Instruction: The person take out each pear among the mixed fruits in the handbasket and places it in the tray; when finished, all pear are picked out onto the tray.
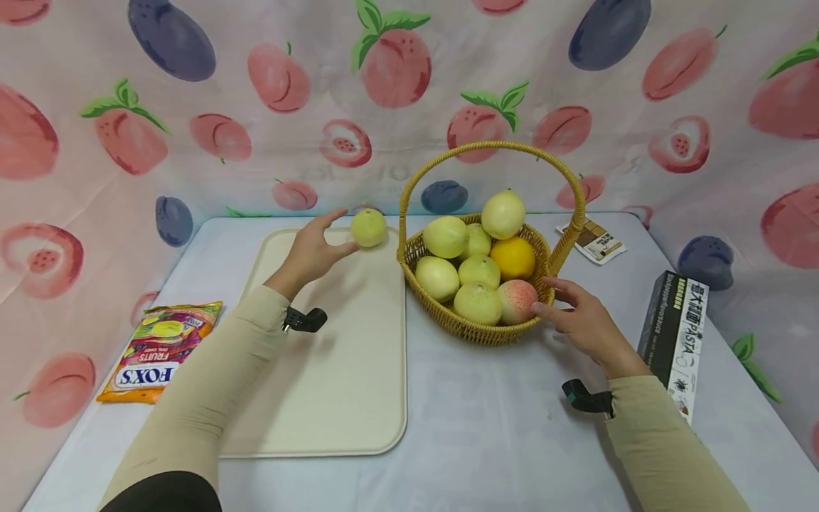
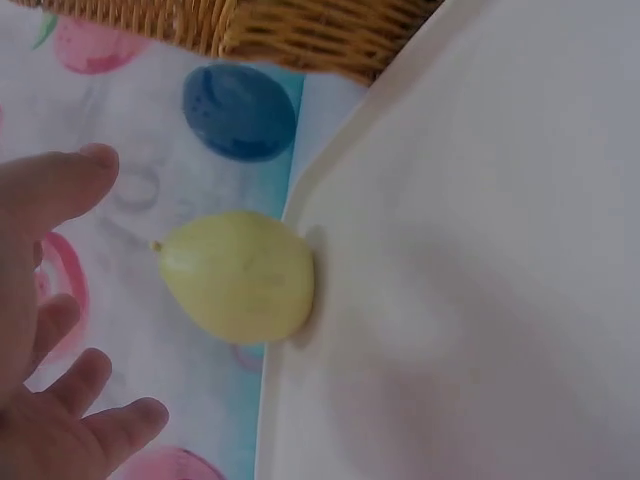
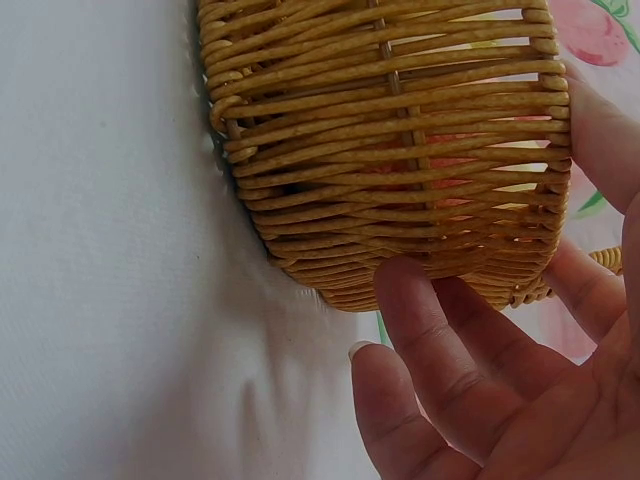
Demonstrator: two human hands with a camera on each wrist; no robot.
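A pale green pear-shaped fruit (image 1: 368,227) stands at the far right corner of the beige tray (image 1: 345,398), its stem up. Just left of the fruit, my left hand (image 1: 315,249) has thumb and fingers spread, with a gap between them and the fruit (image 2: 240,277). At the basket's right side, my right hand (image 1: 585,320) holds the rim, thumb over the edge and fingers against the outer wall. The wicker basket (image 1: 470,331) carries several pale green fruits (image 1: 446,237), an orange (image 1: 512,258) and a peach (image 1: 517,301) close to my right thumb.
A candy bag (image 1: 160,352) lies left of the tray. To the right are a small brown-and-white packet (image 1: 595,240) behind the basket and a black-and-white pasta box (image 1: 675,338). The basket's tall handle (image 1: 493,146) arches above the fruit. A fruit-print cloth hangs behind the table.
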